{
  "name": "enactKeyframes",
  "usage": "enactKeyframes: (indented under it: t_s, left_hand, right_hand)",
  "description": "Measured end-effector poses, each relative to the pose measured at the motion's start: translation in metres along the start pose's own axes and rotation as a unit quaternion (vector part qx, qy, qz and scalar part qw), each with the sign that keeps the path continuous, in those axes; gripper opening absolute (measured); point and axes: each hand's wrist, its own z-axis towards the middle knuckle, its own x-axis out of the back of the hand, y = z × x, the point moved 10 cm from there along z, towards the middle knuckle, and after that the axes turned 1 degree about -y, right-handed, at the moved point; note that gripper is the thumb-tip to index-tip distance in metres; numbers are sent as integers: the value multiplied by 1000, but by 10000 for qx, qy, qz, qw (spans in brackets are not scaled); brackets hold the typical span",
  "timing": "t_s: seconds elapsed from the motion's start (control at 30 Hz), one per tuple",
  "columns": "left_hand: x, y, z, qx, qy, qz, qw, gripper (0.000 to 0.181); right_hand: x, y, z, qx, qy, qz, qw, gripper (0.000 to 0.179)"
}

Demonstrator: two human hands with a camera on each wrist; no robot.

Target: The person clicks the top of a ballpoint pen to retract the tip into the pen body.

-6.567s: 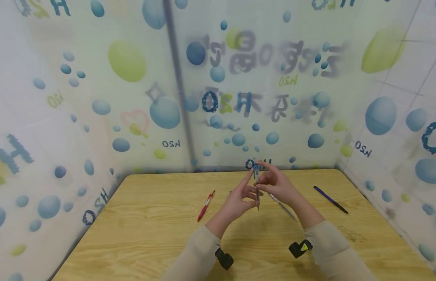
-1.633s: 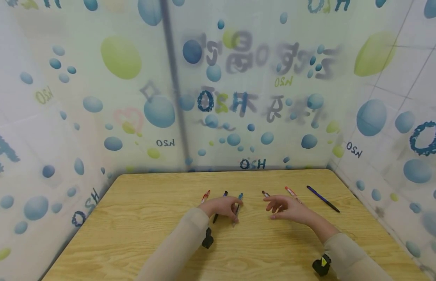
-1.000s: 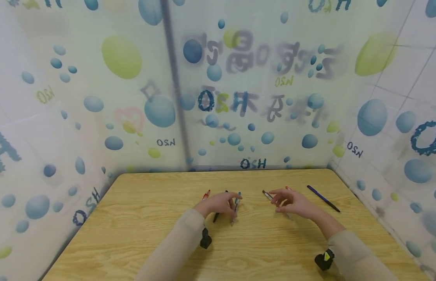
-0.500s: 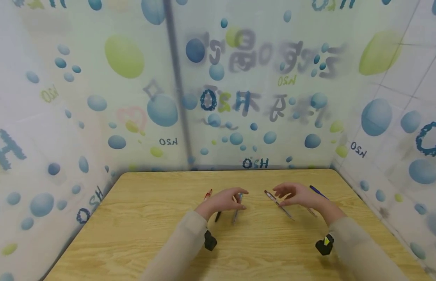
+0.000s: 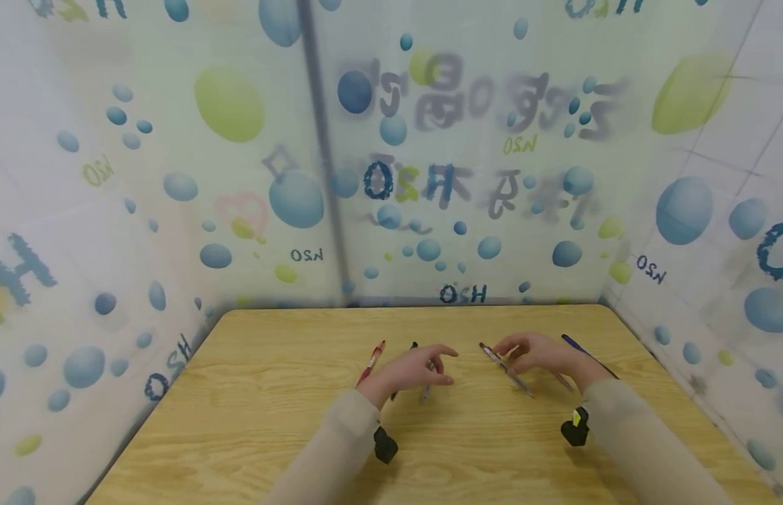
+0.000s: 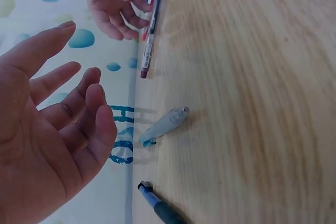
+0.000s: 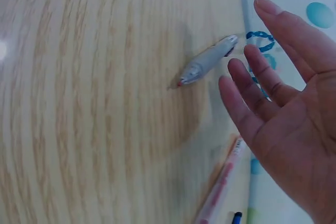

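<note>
My left hand (image 5: 419,368) hovers with fingers loosely spread over a clear pen (image 5: 426,394), which also shows as a pale pen (image 6: 165,124) with a blue part in the left wrist view. A black pen (image 5: 414,345) is partly hidden behind that hand. My right hand (image 5: 536,354) hangs relaxed beside a clear pen with a brown end (image 5: 507,372). In the right wrist view, a pale pink-red pen (image 7: 220,187) lies below the right hand's fingers; the head view shows only its tip (image 5: 563,382). Neither hand holds anything.
At the left of the row lies a red pen (image 5: 371,361), its lower end close to the left wrist. A blue pen (image 5: 575,344) lies beyond the right wrist, partly covered. A patterned curtain (image 5: 404,266) rises behind the wooden table (image 5: 303,421).
Both hands held one pen upright above the table in the earliest frame. Later, the left hand's fingers were at the blue-topped pen on the table; they have since lifted away. The right hand shifted rightward.
</note>
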Motion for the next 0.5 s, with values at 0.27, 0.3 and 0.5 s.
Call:
enactKeyframes:
  t_s: [0.27,0.3,0.5]
  left_hand:
    - [-12,14,-5,-184,-223,-114,9995,52]
    - [-13,16,-5,-186,-238,-149,9994,51]
    - [-16,18,-5,-156,-279,-182,9993,52]
  right_hand:
    - [-6,15,11,-221,-159,-224,9994,45]
    - [-6,16,12,-203,-192,-289,9992,45]
    - [-9,21,19,-180,-181,-667,9974,43]
